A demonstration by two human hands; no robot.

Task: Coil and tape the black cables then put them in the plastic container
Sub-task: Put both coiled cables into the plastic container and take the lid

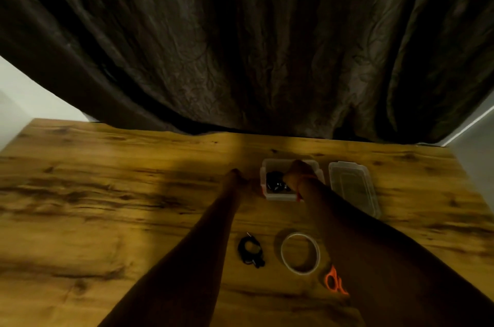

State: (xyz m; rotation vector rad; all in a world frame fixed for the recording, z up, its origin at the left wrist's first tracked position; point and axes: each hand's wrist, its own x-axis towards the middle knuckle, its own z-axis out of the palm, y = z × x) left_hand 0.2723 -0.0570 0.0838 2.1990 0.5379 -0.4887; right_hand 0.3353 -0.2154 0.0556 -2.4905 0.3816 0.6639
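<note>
A clear plastic container (267, 166) stands open on the far side of the wooden table. Inside it lies a coiled black cable (275, 181). My right hand (299, 172) reaches into the container, its fingers curled down on that coil. My left hand (237, 179) rests just left of the container with its fingers drawn together; the dim, blurred view hides whether it touches the rim. A second coiled black cable (250, 249) lies on the table between my forearms, nearer to me.
The container's clear lid (352, 187) lies to its right. A roll of clear tape (300, 252) sits beside the near coil, and orange-handled scissors (334, 280) show partly under my right forearm. A dark curtain (240, 45) hangs behind the table's far edge.
</note>
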